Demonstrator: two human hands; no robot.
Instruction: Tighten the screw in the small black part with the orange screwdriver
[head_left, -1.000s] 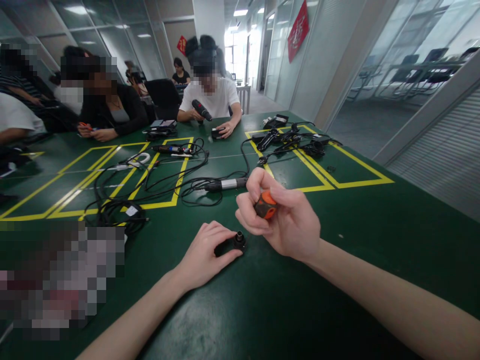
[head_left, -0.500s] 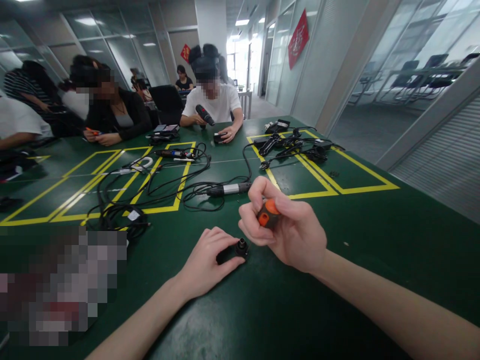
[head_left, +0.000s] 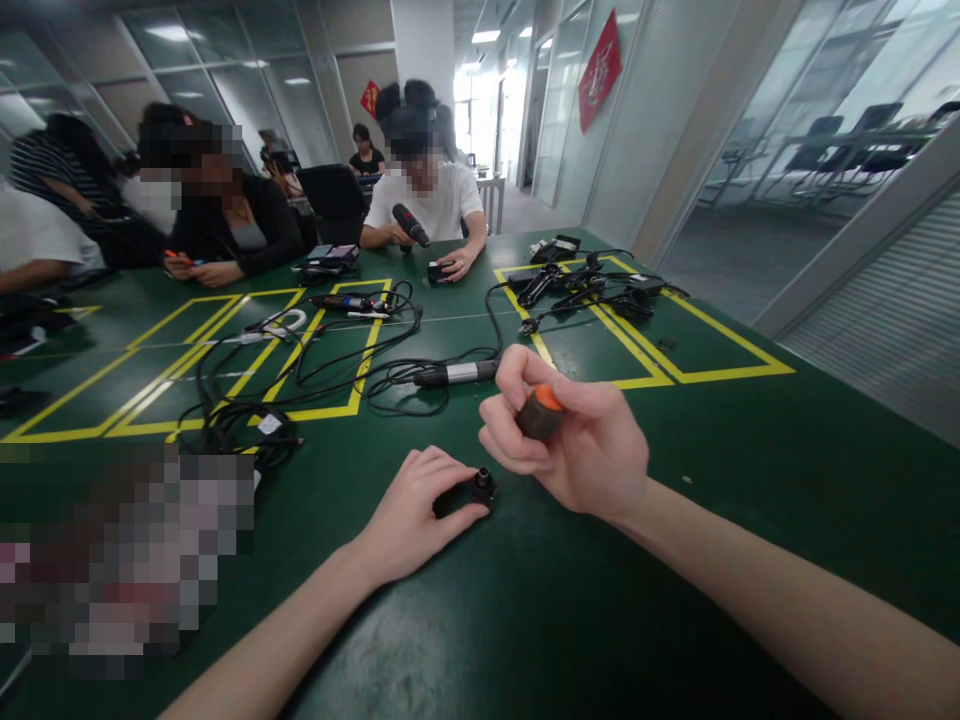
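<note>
Clock positions centred on the black part, 12 o'clock away from the wearer.

Black part [head_left: 482, 487]: upright on the table [head_left: 675, 610], narrow collar uppermost. Left hand [head_left: 405, 515] comes in from 8 o'clock; grip narrowed to the part's width, index fingertip and thumb at its sides, a gap behind them towards the palm. Right hand [head_left: 600, 440] raised at 2 o'clock; grip closed, fingers and thumb wrapped round an orange-and-dark handle [head_left: 540, 412]. Whatever lies at the handle's lower end cannot be made out.

Risks (judgement):
1. Part tipping or turning. Cause: small base, held by two fingertips only; an off-centre push or twist from above would find little resistance.
2. Left fingertips struck. Cause: they sit hard against the part, so a slip of anything brought down from 2 o'clock could land on them.
3. Poor alignment. Cause: handle held apart from the part and off to one side; the right hand may mask the line of sight.
4. Snagging. Cause: silver-bodied tool [head_left: 459, 374] near 12 o'clock with loose cord, coiled cable [head_left: 274, 440] near 10. Lesser concern, unless the hands reach outward.
</note>
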